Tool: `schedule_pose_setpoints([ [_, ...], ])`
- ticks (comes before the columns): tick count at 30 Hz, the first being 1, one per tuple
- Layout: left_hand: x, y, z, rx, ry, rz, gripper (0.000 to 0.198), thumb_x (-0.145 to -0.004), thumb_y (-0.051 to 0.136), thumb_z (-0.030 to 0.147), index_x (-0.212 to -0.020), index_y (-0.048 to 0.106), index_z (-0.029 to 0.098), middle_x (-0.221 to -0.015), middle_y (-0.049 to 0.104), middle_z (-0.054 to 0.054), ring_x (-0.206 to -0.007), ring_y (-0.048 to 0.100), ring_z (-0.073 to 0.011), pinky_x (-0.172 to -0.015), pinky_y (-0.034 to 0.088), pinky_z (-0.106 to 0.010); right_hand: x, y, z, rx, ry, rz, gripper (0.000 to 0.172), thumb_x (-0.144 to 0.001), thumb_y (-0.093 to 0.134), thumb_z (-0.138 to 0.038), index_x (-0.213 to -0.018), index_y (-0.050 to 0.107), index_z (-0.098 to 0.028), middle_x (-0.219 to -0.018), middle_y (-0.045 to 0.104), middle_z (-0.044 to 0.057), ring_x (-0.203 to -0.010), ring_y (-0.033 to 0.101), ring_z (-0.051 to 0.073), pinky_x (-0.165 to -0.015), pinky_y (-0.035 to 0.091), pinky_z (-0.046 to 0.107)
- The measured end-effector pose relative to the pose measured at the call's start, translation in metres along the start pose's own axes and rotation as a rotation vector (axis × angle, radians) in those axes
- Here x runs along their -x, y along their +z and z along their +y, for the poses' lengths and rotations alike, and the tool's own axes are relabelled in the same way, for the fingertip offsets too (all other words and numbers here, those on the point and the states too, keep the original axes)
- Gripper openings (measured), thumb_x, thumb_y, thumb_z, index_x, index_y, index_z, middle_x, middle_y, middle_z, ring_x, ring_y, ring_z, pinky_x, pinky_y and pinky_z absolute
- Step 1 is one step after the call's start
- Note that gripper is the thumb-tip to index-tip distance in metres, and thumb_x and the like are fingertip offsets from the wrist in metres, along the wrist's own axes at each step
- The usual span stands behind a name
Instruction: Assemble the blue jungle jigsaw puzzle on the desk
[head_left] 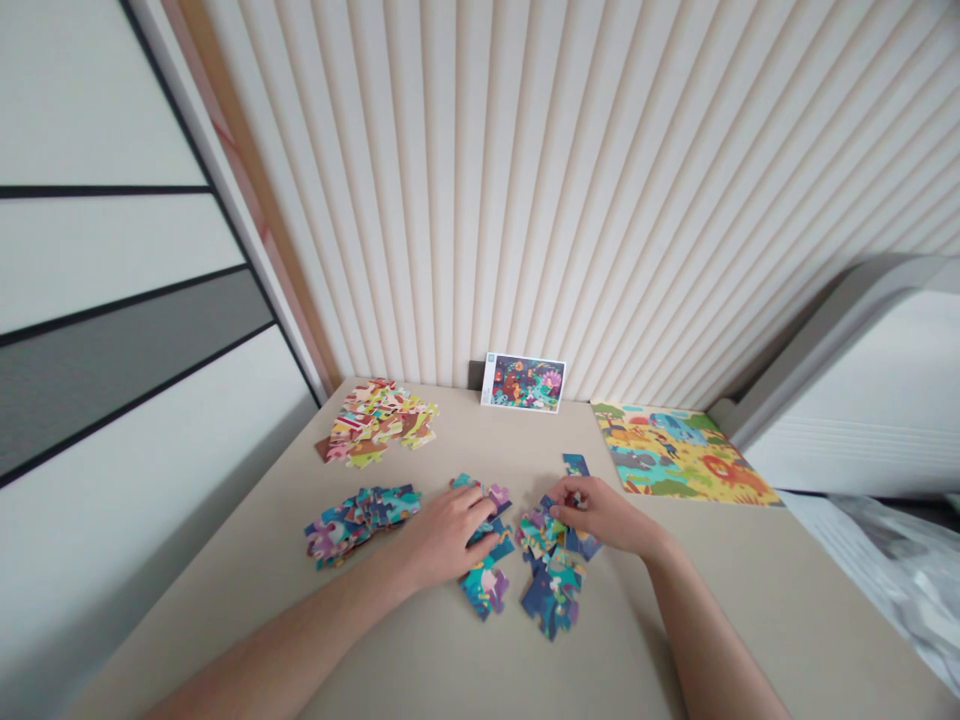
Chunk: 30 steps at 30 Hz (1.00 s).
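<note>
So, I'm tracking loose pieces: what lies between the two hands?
In the head view, blue-and-teal puzzle pieces lie between the left hand and the right hand; both touch them.

Left hand (442, 535), right hand (600, 515), one finished puzzle (675, 460) at two o'clock, one picture card (523, 383) at twelve, one yellow pile (379, 420) at eleven, one blue pile (360, 515) at nine, one middle pile (551, 585)

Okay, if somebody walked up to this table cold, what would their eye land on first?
Probably the two hands in the middle of the table: the left hand lies flat on loose blue and teal puzzle pieces, and the right hand fingers the cluster beside it. Next comes the bright assembled animal puzzle at the far right, then the picture card leaning against the ribbed wall at the back.
</note>
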<state>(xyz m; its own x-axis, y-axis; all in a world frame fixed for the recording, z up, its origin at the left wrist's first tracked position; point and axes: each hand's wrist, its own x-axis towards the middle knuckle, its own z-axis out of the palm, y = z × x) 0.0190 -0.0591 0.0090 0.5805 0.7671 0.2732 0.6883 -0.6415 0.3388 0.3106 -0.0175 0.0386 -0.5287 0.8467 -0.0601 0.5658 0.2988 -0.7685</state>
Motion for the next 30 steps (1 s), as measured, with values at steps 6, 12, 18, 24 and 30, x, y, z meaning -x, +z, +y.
schedule_pose_setpoints([
  [6, 0.000, -0.006, 0.006, -0.029, 0.090, -0.073, 0.024, -0.098, 0.057, 0.039, -0.115, 0.065, 0.023, -0.110, 0.066, -0.008, -0.099, 0.065, -0.0237, -0.091, 0.051, -0.037, -0.007, 0.003, 0.005, -0.209, 0.047, 0.152, 0.031, -0.088, 0.067, -0.049, -0.095, 0.067, -0.019, -0.070, 0.062, -0.001, -0.062, 0.053, 0.014, -0.057, 0.041, 0.025],
  [12, 0.002, -0.004, 0.004, -0.027, 0.134, -0.080, 0.023, -0.095, 0.062, 0.037, -0.113, 0.064, 0.023, -0.108, 0.066, -0.007, -0.102, 0.064, -0.0237, -0.094, 0.050, -0.036, -0.011, 0.005, 0.008, -0.392, 0.003, 0.219, 0.047, -0.088, 0.068, -0.050, -0.122, 0.059, -0.018, -0.069, 0.060, -0.004, -0.062, 0.055, 0.013, -0.059, 0.042, 0.025],
  [18, 0.004, -0.001, 0.006, 0.004, 0.250, -0.111, 0.025, -0.090, 0.067, 0.036, -0.111, 0.063, 0.023, -0.102, 0.065, -0.005, -0.098, 0.063, -0.0222, -0.092, 0.049, -0.034, -0.014, 0.004, 0.015, -0.380, -0.003, 0.289, 0.045, -0.090, 0.067, -0.048, -0.123, 0.060, -0.018, -0.069, 0.059, -0.004, -0.063, 0.052, 0.013, -0.061, 0.042, 0.026],
  [24, 0.004, -0.002, 0.000, 0.005, 0.300, -0.059, 0.026, -0.091, 0.067, 0.038, -0.110, 0.063, 0.021, -0.102, 0.066, -0.006, -0.098, 0.063, -0.0223, -0.095, 0.048, -0.035, -0.012, 0.003, 0.018, -0.339, 0.023, 0.256, 0.037, -0.089, 0.066, -0.049, -0.111, 0.060, -0.019, -0.065, 0.058, -0.005, -0.056, 0.047, 0.011, -0.054, 0.036, 0.023],
  [30, -0.003, -0.018, -0.012, -0.009, 0.180, 0.009, 0.016, -0.096, 0.058, 0.031, -0.107, 0.062, 0.020, -0.100, 0.067, -0.005, -0.094, 0.063, -0.0211, -0.090, 0.048, -0.034, -0.004, 0.004, 0.008, -0.160, 0.017, 0.048, 0.023, -0.090, 0.067, -0.041, -0.099, 0.065, -0.020, -0.074, 0.062, -0.002, -0.064, 0.055, 0.013, -0.060, 0.044, 0.026],
])
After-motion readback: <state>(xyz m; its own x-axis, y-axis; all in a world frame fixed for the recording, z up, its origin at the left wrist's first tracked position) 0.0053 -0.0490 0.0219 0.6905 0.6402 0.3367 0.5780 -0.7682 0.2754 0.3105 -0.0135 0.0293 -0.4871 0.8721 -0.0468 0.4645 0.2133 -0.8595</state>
